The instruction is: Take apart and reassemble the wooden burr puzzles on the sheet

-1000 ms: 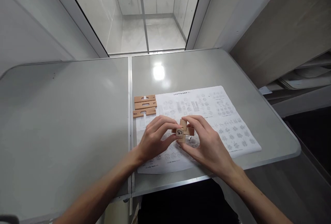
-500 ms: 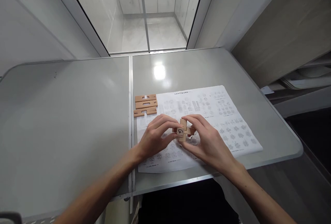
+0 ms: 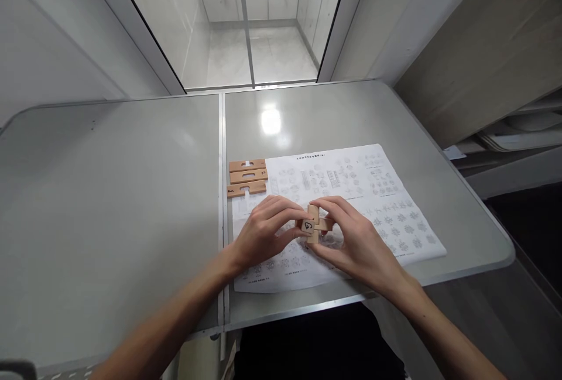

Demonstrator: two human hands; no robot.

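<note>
My left fingers [image 3: 287,214] and right fingers [image 3: 330,206] grasp the crossed blocks [image 3: 314,225] over the sheet [image 3: 413,216]; three slats [image 3: 240,177] lie at its far left corner.

smooth matt wood puzzle pieces [image 3: 313,214], thin printed paper sheet [image 3: 351,172], glossy grey tabletop [image 3: 132,204]

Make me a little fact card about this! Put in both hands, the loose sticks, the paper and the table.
Left hand: pinching the wooden blocks, near the marked end
Right hand: holding the same blocks
Loose sticks: three, side by side, overlapping the paper's left part
Paper: white, printed with small pictures
Table: grey, under the paper
</note>
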